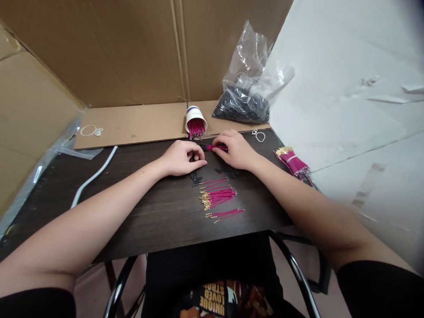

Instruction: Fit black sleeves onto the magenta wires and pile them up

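My right hand (233, 149) is closed over a small bundle of magenta wires with black sleeve ends (208, 147), lying crosswise at the back of the dark table. My left hand (183, 157) is beside the bundle's black ends, its fingers curled and the thumb close to them; whatever is between them is too small to make out. Loose black tubes (195, 178) lie below my left hand, and more black tube pieces (232, 172) are under my right wrist. Nearer me, magenta wires with gold tips (218, 196) lie in rows.
Behind my hands, a paper cup (195, 115) on its side holds more magenta wires. A clear bag of black tubes (243, 104) stands at the back right. A banded wire bundle (293, 161) lies right, a white tube (94, 174) left. Cardboard walls (132, 53) close off the back.
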A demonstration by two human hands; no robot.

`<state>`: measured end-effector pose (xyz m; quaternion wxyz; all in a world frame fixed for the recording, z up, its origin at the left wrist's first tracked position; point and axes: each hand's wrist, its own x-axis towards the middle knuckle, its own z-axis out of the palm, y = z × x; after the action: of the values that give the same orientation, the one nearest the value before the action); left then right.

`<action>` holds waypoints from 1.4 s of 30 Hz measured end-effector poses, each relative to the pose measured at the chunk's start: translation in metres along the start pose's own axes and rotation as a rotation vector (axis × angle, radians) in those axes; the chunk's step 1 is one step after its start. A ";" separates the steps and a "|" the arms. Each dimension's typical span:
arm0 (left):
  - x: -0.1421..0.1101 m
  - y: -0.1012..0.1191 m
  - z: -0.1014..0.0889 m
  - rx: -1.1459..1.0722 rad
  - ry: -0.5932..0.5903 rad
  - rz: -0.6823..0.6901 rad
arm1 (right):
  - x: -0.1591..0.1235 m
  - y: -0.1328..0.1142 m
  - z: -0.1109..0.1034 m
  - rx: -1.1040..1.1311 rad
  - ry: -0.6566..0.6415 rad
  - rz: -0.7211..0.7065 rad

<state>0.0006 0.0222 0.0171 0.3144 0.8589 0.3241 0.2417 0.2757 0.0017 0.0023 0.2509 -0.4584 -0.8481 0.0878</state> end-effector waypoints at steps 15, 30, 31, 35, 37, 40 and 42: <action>-0.002 0.000 -0.001 -0.007 -0.021 0.073 | -0.003 -0.020 -0.033 0.092 -0.082 -0.024; -0.006 0.003 0.000 0.107 -0.035 0.177 | -0.011 -0.061 -0.048 0.328 -0.548 -0.284; -0.006 0.003 0.000 0.117 -0.035 0.186 | -0.011 -0.062 -0.047 0.336 -0.556 -0.290; -0.007 0.003 0.001 0.164 -0.035 0.224 | -0.013 -0.066 -0.046 0.335 -0.585 -0.299; -0.007 0.004 0.002 0.193 -0.033 0.246 | -0.014 -0.068 -0.045 0.316 -0.593 -0.297; -0.008 0.006 0.002 0.229 -0.042 0.254 | -0.016 -0.072 -0.043 0.271 -0.594 -0.295; -0.008 0.006 0.002 0.241 -0.048 0.251 | -0.018 -0.075 -0.042 0.215 -0.586 -0.299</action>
<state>-0.0015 0.0119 0.0186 0.1840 0.9296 0.2336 0.2178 0.2496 -0.0587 0.0607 0.0536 -0.2551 -0.9279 0.2667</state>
